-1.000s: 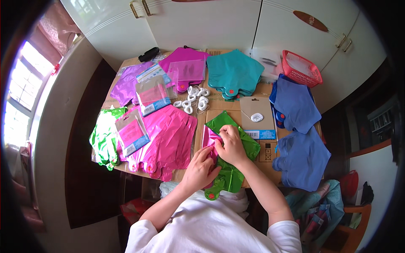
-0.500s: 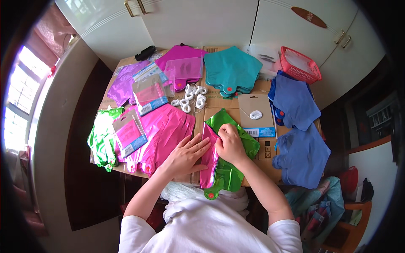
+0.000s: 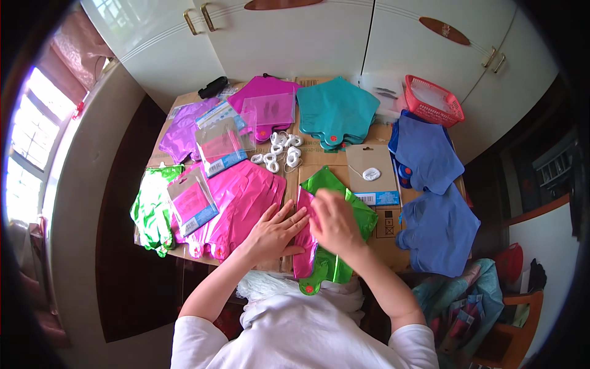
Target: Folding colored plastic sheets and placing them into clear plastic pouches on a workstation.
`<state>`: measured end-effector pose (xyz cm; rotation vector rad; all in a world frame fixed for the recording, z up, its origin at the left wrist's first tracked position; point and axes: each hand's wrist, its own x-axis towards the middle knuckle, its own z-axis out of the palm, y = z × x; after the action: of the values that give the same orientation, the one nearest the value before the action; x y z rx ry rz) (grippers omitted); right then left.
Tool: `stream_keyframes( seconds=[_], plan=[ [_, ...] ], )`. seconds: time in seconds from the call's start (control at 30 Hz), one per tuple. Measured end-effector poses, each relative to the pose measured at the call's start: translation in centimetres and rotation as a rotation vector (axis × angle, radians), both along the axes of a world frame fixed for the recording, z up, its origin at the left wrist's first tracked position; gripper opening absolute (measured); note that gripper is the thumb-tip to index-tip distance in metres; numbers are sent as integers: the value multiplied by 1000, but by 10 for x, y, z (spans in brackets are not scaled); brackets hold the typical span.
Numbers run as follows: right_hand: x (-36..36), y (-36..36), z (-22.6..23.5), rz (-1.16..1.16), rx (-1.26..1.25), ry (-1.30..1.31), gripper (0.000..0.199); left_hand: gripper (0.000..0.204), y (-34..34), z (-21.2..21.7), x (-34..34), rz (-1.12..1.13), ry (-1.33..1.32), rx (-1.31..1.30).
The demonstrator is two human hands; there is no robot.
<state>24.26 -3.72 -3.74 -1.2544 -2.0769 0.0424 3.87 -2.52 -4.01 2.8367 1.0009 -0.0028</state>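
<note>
A flat green foil balloon (image 3: 345, 215) lies before me at the table's front, its round tab hanging at the near edge. On its left part rests a narrow folded strip of shiny pink foil (image 3: 303, 261). My left hand (image 3: 275, 232) lies flat on the strip's left side, fingers stretched out, holding nothing. Over the strip and the green foil is my right hand (image 3: 335, 226); its bent fingers are smeared by motion, and what they touch is hidden. Right of the green balloon lies a bagged card (image 3: 372, 166) with a coil of white ribbon (image 3: 371, 174) on it.
Around lie pink balloons (image 3: 252, 190), green-white foil (image 3: 152, 209), purple foil (image 3: 181, 132), magenta balloons (image 3: 246, 92), teal balloons (image 3: 339, 107) and blue balloons (image 3: 439, 230). White ribbon coils (image 3: 292, 161) sit mid-table. A red basket (image 3: 435, 101) stands at the back right, before white cabinets (image 3: 295, 43).
My right hand has lifted slightly, its fingers now blurred. My left hand stays flat on the pink strip. The whole view has shifted a little.
</note>
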Motion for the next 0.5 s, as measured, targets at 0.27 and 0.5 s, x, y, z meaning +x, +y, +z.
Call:
stream_keyframes(
  seconds=[0.27, 0.5],
  plan=[
    [0, -40, -16, 87, -187, -138, 48, 88, -2, -3, 1, 9, -6, 31],
    [1, -43, -17, 82, -199, -145, 48, 75, 34, -1, 2, -8, -20, 69]
  ],
)
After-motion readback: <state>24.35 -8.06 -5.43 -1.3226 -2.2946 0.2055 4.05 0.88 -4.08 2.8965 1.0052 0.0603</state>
